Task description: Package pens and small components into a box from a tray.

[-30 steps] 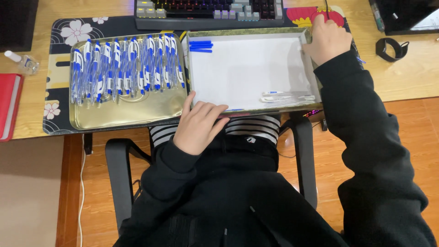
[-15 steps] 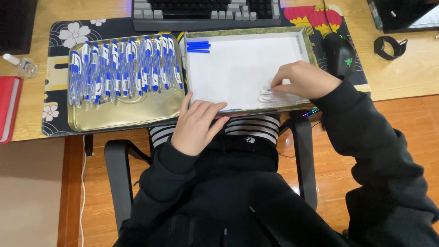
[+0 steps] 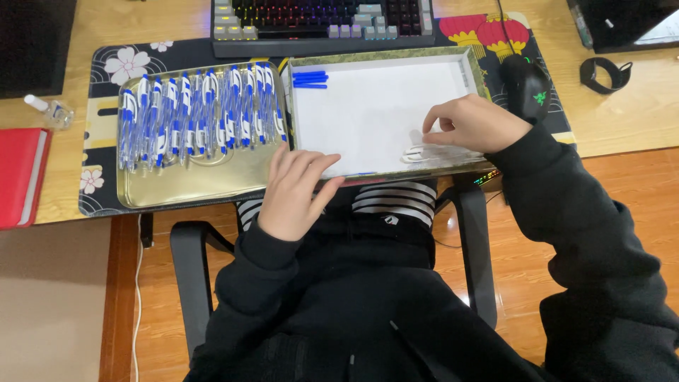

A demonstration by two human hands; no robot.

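A white-lined tray lies on the desk in front of me. My right hand rests inside it near the front right corner, with its fingertips pinching a small clear plastic piece from a little pile there. My left hand lies flat on the tray's front left edge and holds nothing. A few blue pen parts sit in the tray's far left corner. To the left, a gold tin lid carries a row of several blue and white pens.
A backlit keyboard lies behind the trays, and a black mouse sits to their right. A black wristband is further right. A red notebook and a small clear bottle are at the left. A patterned desk mat lies under it all.
My right hand left the mouse area and came down into the tray's front right corner, closing on the clear pieces. My left hand has stayed on the tray's edge.
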